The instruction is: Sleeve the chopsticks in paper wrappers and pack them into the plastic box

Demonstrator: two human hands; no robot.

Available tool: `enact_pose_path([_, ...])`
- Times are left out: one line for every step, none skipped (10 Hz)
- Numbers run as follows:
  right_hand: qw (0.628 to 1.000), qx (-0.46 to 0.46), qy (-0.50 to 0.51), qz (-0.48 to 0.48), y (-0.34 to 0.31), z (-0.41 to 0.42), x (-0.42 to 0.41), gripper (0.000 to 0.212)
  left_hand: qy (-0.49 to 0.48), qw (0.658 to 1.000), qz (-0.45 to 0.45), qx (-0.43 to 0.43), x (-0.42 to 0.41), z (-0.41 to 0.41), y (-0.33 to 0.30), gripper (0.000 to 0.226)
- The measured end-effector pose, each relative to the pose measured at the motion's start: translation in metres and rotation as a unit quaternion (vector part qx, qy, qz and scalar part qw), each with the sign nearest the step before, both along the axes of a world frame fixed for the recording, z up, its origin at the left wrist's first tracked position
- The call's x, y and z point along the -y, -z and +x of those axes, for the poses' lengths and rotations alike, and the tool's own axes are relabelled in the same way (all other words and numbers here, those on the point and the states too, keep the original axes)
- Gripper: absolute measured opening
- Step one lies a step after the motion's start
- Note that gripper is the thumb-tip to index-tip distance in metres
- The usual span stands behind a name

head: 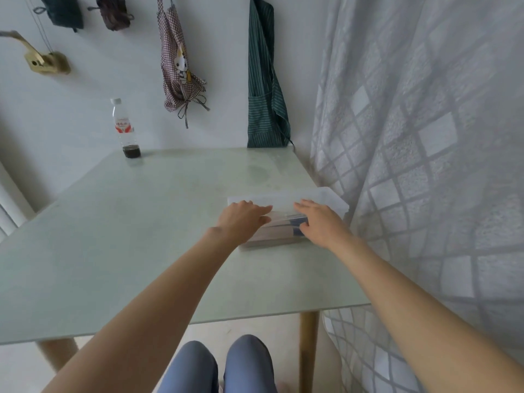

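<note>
A long clear plastic box (272,241) lies near the right edge of the pale green table (136,222). Its translucent lid (286,200) stands tilted up at the far side. Inside the box lie several paper-sleeved chopsticks (280,228), white wrappers with blue marks at their right ends. My left hand (243,219) rests on the box's left part with fingers stretched flat toward the lid. My right hand (320,222) lies on the right part, fingers straight on the lid and thumb by the blue wrapper ends. Both hands hide the box's two ends.
A plastic bottle (124,129) with a little dark liquid stands at the table's far left. Two aprons (266,89) hang on the wall behind. A patterned white curtain (425,137) hangs close along the table's right edge. My knees (218,367) show below the near edge.
</note>
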State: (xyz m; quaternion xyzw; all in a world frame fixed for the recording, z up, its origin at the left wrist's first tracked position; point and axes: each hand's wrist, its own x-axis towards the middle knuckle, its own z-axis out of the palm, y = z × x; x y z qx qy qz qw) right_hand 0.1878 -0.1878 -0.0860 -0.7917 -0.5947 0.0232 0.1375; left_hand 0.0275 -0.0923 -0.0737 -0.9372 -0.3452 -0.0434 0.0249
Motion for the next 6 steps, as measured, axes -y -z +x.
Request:
enact_pose_path([1.0, 0.004, 0.003, 0.007, 0.005, 0.001, -0.002, 0.055, -0.02, 0.999, 0.028, -0.004, 0.003, 0.001, -0.001, 0.041])
enact_pose_path([1.0, 0.015, 0.011, 0.014, 0.008, 0.0, -0.004, 0.055, -0.026, 0.999, 0.032, -0.002, 0.004, 0.004, 0.002, 0.041])
enact_pose_path([0.999, 0.033, 0.02, 0.012, 0.01, -0.007, -0.004, 0.055, -0.046, 0.999, 0.0, 0.009, 0.003, 0.006, 0.003, 0.039])
enact_pose_path([0.999, 0.047, 0.016, -0.005, 0.007, -0.008, -0.004, 0.054, -0.055, 0.997, -0.028, 0.039, 0.002, 0.005, 0.005, 0.04])
enact_pose_path([0.999, -0.006, 0.007, -0.051, -0.009, -0.01, -0.001, 0.052, -0.048, 0.976, -0.156, 0.143, 0.004, -0.003, -0.005, 0.038])
enact_pose_path([0.998, -0.062, -0.033, 0.006, -0.028, -0.011, 0.013, 0.057, -0.058, 0.845, -0.355, 0.396, 0.013, -0.033, -0.011, 0.032])
